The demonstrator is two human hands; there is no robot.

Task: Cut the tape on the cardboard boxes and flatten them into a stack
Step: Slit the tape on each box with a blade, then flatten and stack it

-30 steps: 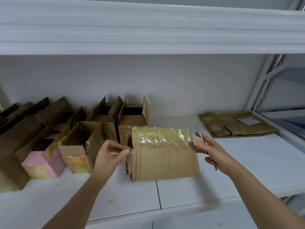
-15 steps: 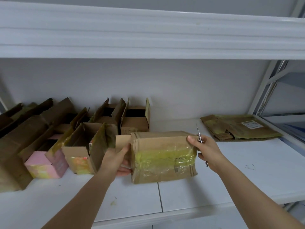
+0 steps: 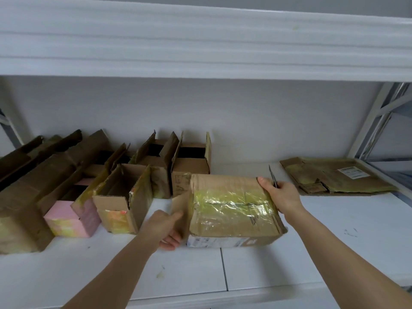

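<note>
Between the two hands was a brown cardboard box [image 3: 234, 210] with yellowish clear tape [image 3: 231, 205] stretched over the face that looked toward the camera; it sat on the white shelf board [image 3: 223, 270], with a printed label strip on its lower front side. The left hand [image 3: 163, 228] held the loose brown flap [image 3: 181, 210] at the left end of this box, with the thumb on the front of the flap and the other fingers curled behind its lower edge. The right hand [image 3: 282, 197] gripped the upper right corner of the box, the thumb laid on the top face. In the same hand a thin dark blade [image 3: 273, 176] stood out upward, just behind the thumb; how the fingers held it could not be seen. To the left of the left hand, several opened cardboard boxes [image 3: 124, 192] stood in rows with their flaps up, one of them with a pink side [image 3: 64, 217]. Just behind the left hand stood two more open boxes [image 3: 191, 166] against the white back wall. To the right of the right hand, well apart from it, lay a stack of flattened cardboard sheets [image 3: 334, 178] with a white label [image 3: 350, 171] on top. Above both hands ran the white upper shelf [image 3: 200, 39].
</note>
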